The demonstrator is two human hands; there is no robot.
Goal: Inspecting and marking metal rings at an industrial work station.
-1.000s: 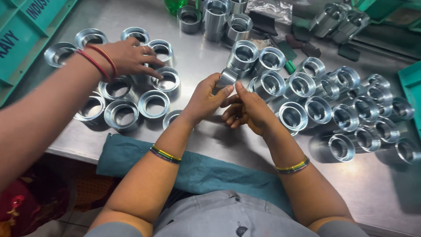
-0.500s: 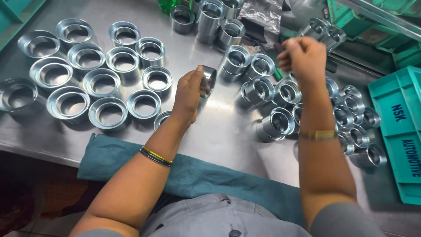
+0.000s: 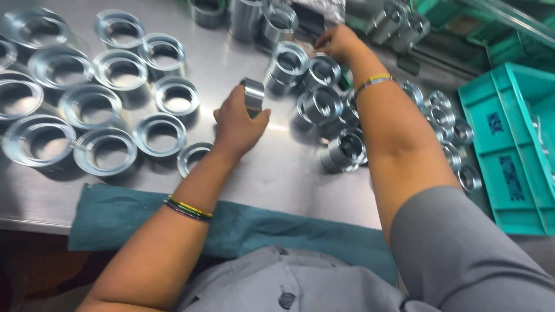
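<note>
Left hand (image 3: 238,124) rests mid-table, fingers closed around a short steel sleeve (image 3: 253,94) held upright above the steel tabletop (image 3: 272,173). Right hand (image 3: 338,41) reaches far over the clustered bushings (image 3: 321,106), fingertips pinched at something too hidden to identify. Bare tabletop lies between the flanged rings (image 3: 163,133) and bushings; teal crate (image 3: 509,156) flanks the right.

glossy machined metal rings (image 3: 110,150), brushed steel table (image 3: 277,173), matt teal cloth (image 3: 115,216), plastic crate (image 3: 509,150)
</note>
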